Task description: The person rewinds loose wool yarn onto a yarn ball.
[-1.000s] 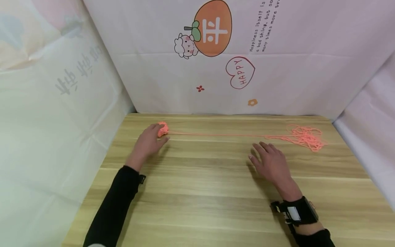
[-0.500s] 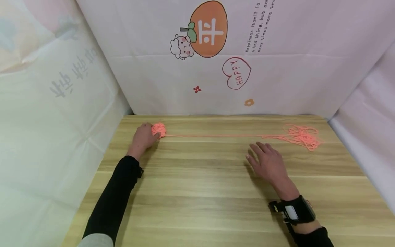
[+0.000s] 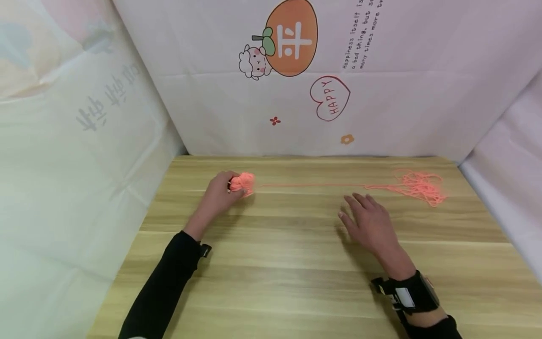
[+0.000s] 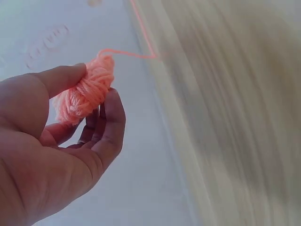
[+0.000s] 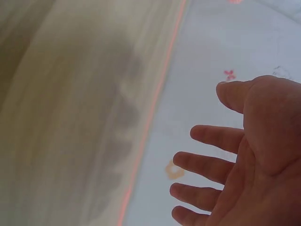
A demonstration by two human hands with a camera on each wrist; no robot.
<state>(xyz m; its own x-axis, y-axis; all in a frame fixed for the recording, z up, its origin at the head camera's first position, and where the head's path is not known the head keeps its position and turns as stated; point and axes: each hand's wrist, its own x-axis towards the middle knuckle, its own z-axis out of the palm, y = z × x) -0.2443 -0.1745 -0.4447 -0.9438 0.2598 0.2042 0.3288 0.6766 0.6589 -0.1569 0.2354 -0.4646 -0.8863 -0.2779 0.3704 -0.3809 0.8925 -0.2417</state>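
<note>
My left hand (image 3: 219, 194) grips a small ball of coral-pink yarn (image 4: 87, 89), thumb on one side and curled fingers on the other. In the head view the yarn ball (image 3: 243, 183) is over the left back part of the table. A single strand (image 3: 313, 185) runs from it to the right, into a loose tangle of the same yarn (image 3: 423, 188). My right hand (image 3: 371, 223) is held over the table just in front of the strand, holding nothing. Its fingers are spread and relaxed in the right wrist view (image 5: 202, 165).
The wooden table (image 3: 271, 273) ends at a white printed sheet (image 3: 211, 113) hanging along its back edge. More white sheeting (image 3: 63, 188) hangs at the left, and another sheet (image 3: 516, 155) at the right. A strap with a device (image 3: 410, 292) circles my right wrist.
The left hand has taken the yarn ball into its grasp and, after a small shift left, brought it to the right. My right hand and the tangle stay about where they were.
</note>
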